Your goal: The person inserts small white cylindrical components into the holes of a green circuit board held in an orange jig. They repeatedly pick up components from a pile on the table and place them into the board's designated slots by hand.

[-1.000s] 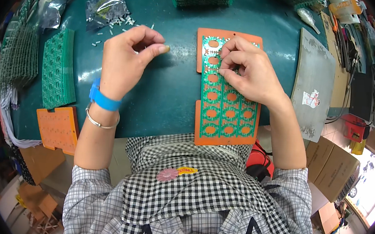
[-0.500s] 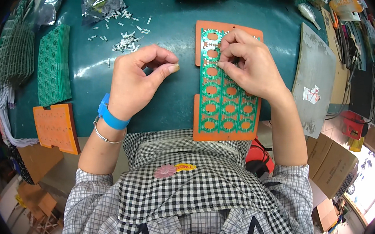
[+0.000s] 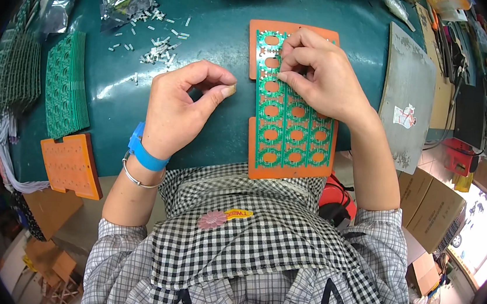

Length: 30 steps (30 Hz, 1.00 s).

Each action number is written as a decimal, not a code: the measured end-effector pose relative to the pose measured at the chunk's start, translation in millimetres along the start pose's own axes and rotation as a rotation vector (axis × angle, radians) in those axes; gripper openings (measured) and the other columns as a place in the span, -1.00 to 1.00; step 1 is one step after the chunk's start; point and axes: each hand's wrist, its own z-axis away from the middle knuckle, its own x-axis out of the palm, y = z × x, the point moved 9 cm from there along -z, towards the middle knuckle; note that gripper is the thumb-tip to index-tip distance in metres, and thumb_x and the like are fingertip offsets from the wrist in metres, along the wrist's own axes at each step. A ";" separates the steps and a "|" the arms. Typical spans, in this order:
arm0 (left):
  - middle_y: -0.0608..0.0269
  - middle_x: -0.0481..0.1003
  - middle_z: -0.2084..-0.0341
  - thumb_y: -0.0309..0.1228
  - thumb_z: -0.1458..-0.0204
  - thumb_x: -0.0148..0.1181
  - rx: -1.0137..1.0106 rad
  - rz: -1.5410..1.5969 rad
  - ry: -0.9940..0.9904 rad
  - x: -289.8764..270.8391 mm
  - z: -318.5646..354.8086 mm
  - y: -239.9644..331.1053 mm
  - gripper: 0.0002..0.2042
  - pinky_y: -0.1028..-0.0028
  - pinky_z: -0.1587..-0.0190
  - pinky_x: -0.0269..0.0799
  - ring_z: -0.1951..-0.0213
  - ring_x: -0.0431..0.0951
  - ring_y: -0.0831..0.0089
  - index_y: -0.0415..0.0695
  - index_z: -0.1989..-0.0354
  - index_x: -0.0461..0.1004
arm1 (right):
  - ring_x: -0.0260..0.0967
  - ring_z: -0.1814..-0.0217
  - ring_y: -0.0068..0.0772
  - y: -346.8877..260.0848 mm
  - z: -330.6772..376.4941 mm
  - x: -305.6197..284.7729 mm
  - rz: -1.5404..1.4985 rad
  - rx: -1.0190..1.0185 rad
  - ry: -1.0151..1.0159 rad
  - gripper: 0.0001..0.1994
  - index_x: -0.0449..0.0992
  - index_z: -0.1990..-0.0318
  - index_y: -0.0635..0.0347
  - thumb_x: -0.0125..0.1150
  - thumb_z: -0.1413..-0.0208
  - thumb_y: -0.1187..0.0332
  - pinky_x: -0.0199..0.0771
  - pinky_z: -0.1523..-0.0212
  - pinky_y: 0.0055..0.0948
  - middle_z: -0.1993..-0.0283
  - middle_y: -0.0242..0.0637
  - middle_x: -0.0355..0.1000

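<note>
Green perforated circuit panel [image 3: 291, 112] lies on an orange plastic jig [image 3: 280, 170], long axis running away from the person. Right hand [image 3: 321, 77] pinches at its upper middle; left hand [image 3: 180, 108], just left, pinches a small tan piece [image 3: 232, 89].

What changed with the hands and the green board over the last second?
The left hand drew back from the green panel toward the person, its fingers pinched on something too small to identify, and now hangs over the teal table apart from the board. The right hand stayed pressed on the upper part of the green circuit panel, which still lies on its orange carrier. The loose white parts lie as before.
</note>
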 end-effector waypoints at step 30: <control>0.13 0.63 0.24 -0.64 -0.13 0.26 -0.128 0.473 -0.084 34.2 15.6 -1.6 -0.62 0.54 0.03 0.53 0.14 0.62 0.51 -0.31 -0.11 0.35 | 0.47 0.23 -0.31 -64.9 17.9 1.3 -0.207 -0.220 0.115 -0.81 0.58 0.31 0.23 0.45 0.13 0.54 0.49 0.32 -0.38 0.22 -0.30 0.43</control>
